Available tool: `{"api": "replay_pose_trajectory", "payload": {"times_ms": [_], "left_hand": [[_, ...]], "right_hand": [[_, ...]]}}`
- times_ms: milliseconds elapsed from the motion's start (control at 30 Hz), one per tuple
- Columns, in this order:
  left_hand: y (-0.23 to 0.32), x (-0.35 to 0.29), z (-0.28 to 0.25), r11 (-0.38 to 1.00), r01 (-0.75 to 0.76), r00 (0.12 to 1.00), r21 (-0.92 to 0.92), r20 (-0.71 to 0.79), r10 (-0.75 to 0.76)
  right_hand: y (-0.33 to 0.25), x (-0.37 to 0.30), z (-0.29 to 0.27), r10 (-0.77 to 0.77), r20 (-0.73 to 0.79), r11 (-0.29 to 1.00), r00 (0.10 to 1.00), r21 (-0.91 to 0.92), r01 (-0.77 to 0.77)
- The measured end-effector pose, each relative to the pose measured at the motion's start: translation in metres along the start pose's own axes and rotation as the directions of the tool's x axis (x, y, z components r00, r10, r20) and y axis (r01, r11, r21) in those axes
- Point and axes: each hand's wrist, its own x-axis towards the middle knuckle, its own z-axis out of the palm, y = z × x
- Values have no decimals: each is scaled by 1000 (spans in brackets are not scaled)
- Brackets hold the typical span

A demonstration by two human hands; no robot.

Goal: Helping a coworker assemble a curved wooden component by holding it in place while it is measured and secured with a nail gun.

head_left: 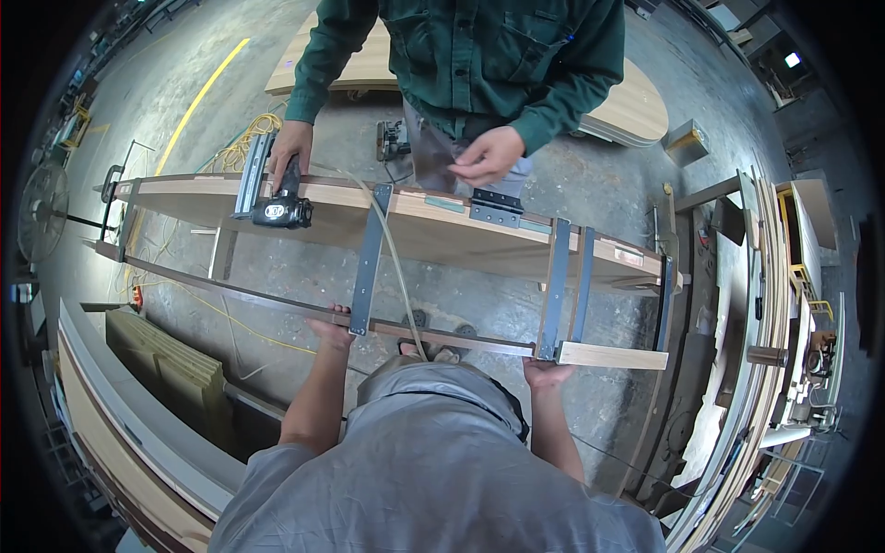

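Note:
Before me lies a long ladder-like frame with a slim near rail (442, 337) and dark flat crossbars (371, 263). My left hand (330, 329) is wrapped round this rail beside one crossbar, fingertips showing above it. Palm up, my right hand (548, 372) holds the rail from below at another crossbar's end; its fingers are mostly hidden. A short pale wood strip (613, 356) lies right of it. Across from me, a co-worker's hand (293, 147) grips a black nail gun (281, 210) on the far wooden panel edge (424, 200). Their other hand (489, 157) hovers above a dark hinge (496, 207).
An air hose (392, 240) crosses the frame. Insulation-like yellowish slabs (166, 369) stand at left, near a fan (43, 212). Stacked long boards (765, 276) line the right side. Behind the co-worker lies a rounded wooden panel (631, 101). A coiled yellow hose (249, 138) rests on the floor.

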Motion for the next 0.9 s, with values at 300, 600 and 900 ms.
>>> {"api": "replay_pose_trajectory", "payload": {"times_ms": [300,600,900], "left_hand": [[2,0,4,998,19,999,65,-45,-16],[-9,-60,-2,984,29,980,177,190,-63],[11,-60,-57,805,-35,850,593,441,-287]], "right_hand": [[2,-5,-2,-10,2,1000,1000,-12,10],[2,-2,1,-26,12,1000,1000,5,26],[6,-8,10,-32,-20,999,999,-15,32]]}}
